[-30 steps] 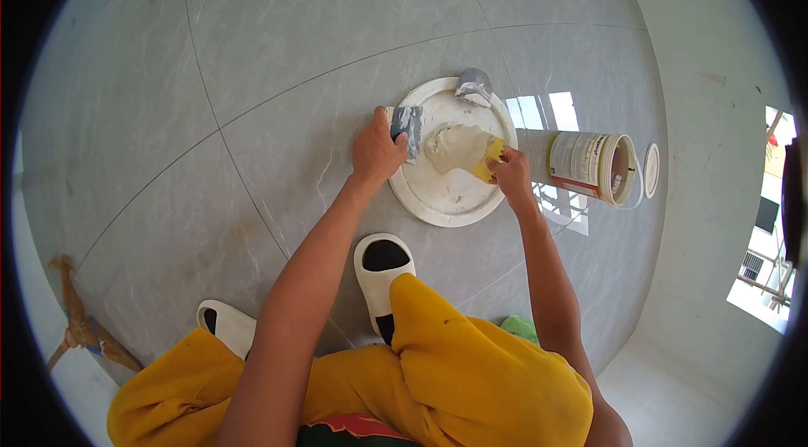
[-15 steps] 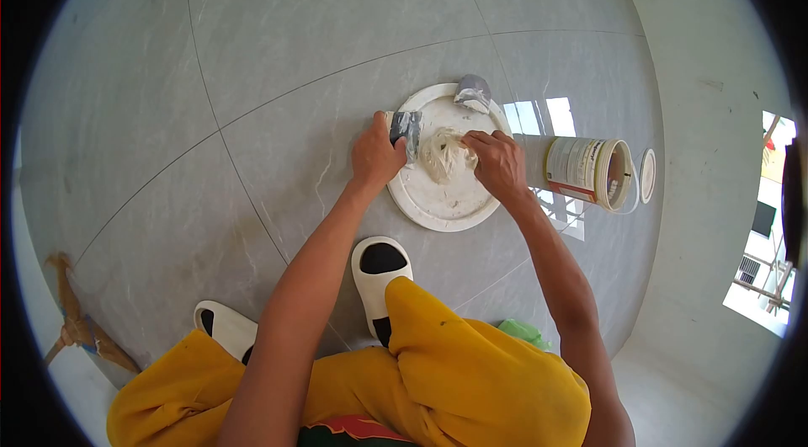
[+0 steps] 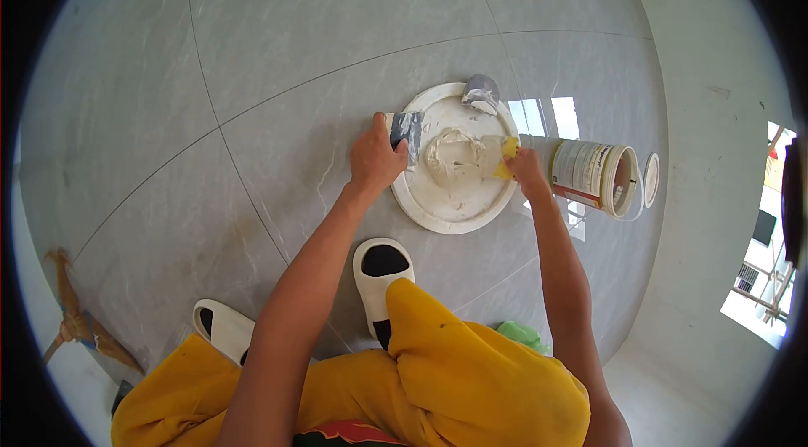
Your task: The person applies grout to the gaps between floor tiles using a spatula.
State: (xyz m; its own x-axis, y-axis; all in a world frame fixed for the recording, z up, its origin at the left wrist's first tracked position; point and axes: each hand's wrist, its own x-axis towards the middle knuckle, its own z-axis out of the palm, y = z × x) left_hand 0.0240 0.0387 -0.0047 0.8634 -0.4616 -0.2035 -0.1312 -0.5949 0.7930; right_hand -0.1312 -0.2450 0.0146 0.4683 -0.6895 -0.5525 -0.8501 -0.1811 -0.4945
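A round white plastic lid (image 3: 438, 211) lies flat on the grey tiled floor (image 3: 278, 43) and serves as a mixing board; everything else sits around it. At the lid's middle is a mound of pale putty (image 3: 453, 156). The left hand (image 3: 376, 159) is closed on a grey-smeared metal scraper (image 3: 406, 130) at the lid's left rim, its blade standing on edge against the rim, seemingly to steady the lid and keep the tool ready. The right hand (image 3: 527, 167), at the lid's right rim, is closed on a yellow-handled putty knife (image 3: 503, 148) whose blade lies flat into the mound's right side, a low angle that suits pushing or folding the paste toward the centre. On the lid's far rim rests a small grey lump-covered tool (image 3: 481, 95), its exact kind hard to tell. Just right of the lid, an open white paint tub with a printed label (image 3: 589, 169) lies on its side, mouth turned away from the lid, with a small white cap (image 3: 651, 175) beyond it. Nearer than the lid are a white slipper (image 3: 383, 274) and yellow trousers (image 3: 471, 371), the person crouching close so both arms reach the paste
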